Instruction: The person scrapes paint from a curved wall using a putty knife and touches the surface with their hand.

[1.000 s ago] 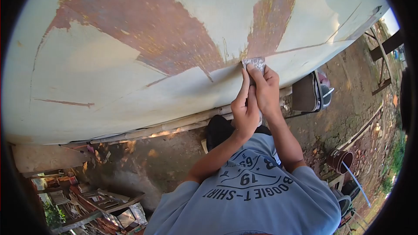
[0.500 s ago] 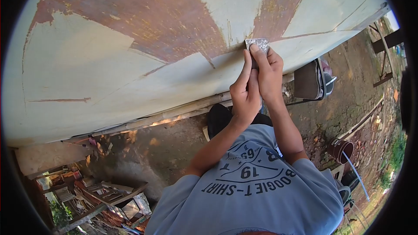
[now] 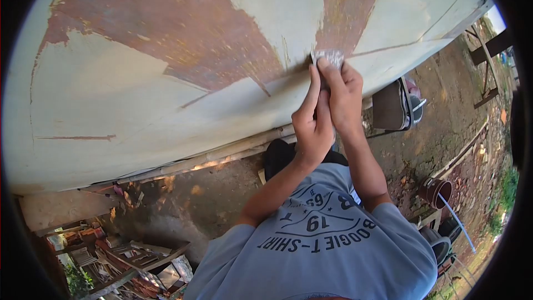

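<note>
A flat metal scraper with a smeared, pale-stained blade rests with its edge against a large whitish painted panel. My right hand is closed around it, thumb pressed on the blade's face. Beside it, my left hand also closes on the scraper from the left, one finger reaching up along the blade's side. Both palms hide the handle. Just above the blade lies a bare reddish-brown strip. To its left spreads a wider reddish-brown patch with yellowish flecks and ragged edges.
A wooden beam runs below the panel. Rightward on the dirt ground stand a grey-brown container and a brown bucket with a blue stick. Scrap wood is piled at the lower left.
The panel appears slightly farther left in view, and the blade looks tilted flatter. Relative to the reddish-brown strip, the scraper sits a little farther right. Both hands keep their hold.
</note>
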A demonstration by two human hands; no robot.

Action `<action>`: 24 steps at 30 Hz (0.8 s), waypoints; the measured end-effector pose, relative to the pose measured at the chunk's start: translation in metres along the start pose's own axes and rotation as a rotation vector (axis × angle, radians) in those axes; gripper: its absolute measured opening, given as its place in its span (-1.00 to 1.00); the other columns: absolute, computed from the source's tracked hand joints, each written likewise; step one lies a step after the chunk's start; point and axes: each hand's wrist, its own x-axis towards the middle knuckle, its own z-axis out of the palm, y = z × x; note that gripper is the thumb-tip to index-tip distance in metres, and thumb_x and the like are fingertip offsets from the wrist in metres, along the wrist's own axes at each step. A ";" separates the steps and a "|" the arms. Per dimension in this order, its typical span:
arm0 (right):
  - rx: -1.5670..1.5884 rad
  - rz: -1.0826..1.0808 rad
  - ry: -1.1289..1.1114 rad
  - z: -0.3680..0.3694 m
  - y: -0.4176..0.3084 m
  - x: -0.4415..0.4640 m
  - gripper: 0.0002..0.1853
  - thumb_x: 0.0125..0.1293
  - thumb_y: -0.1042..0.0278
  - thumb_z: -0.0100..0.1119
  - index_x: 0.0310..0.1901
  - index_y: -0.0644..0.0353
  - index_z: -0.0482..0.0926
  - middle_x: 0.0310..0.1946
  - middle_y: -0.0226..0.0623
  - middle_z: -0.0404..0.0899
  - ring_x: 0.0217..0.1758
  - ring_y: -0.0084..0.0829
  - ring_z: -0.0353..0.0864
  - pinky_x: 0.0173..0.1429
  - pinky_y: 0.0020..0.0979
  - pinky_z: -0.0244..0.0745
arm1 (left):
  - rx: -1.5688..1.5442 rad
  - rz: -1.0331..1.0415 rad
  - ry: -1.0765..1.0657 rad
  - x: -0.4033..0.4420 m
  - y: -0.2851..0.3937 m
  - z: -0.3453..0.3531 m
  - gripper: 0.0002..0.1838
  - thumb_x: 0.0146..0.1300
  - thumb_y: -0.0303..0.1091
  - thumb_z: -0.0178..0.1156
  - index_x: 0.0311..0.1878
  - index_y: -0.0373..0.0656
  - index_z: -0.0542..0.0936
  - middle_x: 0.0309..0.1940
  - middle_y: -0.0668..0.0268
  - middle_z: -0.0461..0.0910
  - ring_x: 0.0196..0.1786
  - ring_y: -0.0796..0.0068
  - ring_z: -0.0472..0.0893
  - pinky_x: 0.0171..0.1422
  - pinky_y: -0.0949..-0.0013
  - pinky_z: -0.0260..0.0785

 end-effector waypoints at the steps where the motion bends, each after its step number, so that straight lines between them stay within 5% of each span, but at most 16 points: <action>1: 0.036 -0.041 -0.010 0.005 -0.015 0.000 -0.74 0.43 0.28 0.18 -0.40 0.24 0.53 -0.54 -0.59 0.48 -0.50 -0.80 0.30 -0.47 -0.59 0.19 | -0.013 -0.100 -0.027 0.002 0.011 -0.002 -0.51 0.50 -0.55 -0.05 0.46 -0.32 0.28 0.20 0.25 0.57 -0.01 0.68 0.49 0.06 0.59 0.34; 2: 0.043 -0.018 -0.011 0.003 -0.013 -0.005 -0.74 0.43 0.28 0.17 -0.41 0.24 0.53 -0.54 -0.59 0.48 -0.49 -0.80 0.30 -0.47 -0.59 0.19 | -0.022 -0.200 -0.052 0.003 0.021 -0.003 -0.51 0.50 -0.54 -0.05 0.46 -0.32 0.28 0.19 0.24 0.57 -0.01 0.68 0.49 0.06 0.59 0.34; 7: 0.005 0.043 -0.009 0.000 0.009 0.000 -0.74 0.43 0.28 0.17 -0.40 0.25 0.55 -0.54 -0.58 0.48 -0.50 -0.80 0.30 -0.47 -0.59 0.20 | -0.020 0.043 0.026 0.002 -0.005 0.003 -0.51 0.50 -0.56 -0.08 0.46 -0.33 0.27 0.25 0.17 0.54 0.09 0.65 0.48 0.14 0.56 0.32; 12: 0.042 0.010 -0.029 0.000 -0.012 0.000 -0.73 0.43 0.27 0.18 -0.40 0.23 0.55 -0.56 -0.61 0.45 -0.51 -0.80 0.28 -0.48 -0.58 0.19 | -0.079 -0.160 -0.041 0.005 0.024 0.001 -0.51 0.51 -0.55 -0.06 0.47 -0.32 0.27 0.20 0.26 0.55 -0.06 0.72 0.47 -0.01 0.64 0.32; 16: 0.010 0.046 -0.015 -0.006 0.023 -0.005 -0.73 0.45 0.26 0.16 -0.39 0.24 0.55 -0.54 -0.60 0.47 -0.48 -0.79 0.30 -0.46 -0.58 0.20 | 0.016 0.050 0.065 -0.010 -0.021 0.004 -0.52 0.51 -0.54 -0.07 0.47 -0.31 0.27 0.18 0.24 0.57 0.04 0.64 0.49 0.11 0.57 0.34; 21: 0.019 -0.002 -0.054 0.000 -0.010 -0.009 -0.73 0.45 0.25 0.16 -0.38 0.24 0.55 -0.54 -0.60 0.47 -0.50 -0.79 0.29 -0.48 -0.58 0.19 | -0.088 -0.190 -0.031 0.007 0.021 0.001 -0.51 0.51 -0.54 -0.08 0.47 -0.33 0.25 0.16 0.26 0.57 0.00 0.67 0.48 0.08 0.59 0.34; 24: -0.036 0.030 -0.041 -0.006 0.027 -0.005 -0.74 0.47 0.25 0.12 -0.35 0.21 0.55 -0.53 -0.63 0.45 -0.50 -0.80 0.28 -0.47 -0.61 0.18 | -0.032 -0.047 0.037 -0.015 -0.022 0.001 -0.51 0.51 -0.55 -0.10 0.47 -0.35 0.24 0.21 0.24 0.54 0.06 0.65 0.48 0.16 0.55 0.32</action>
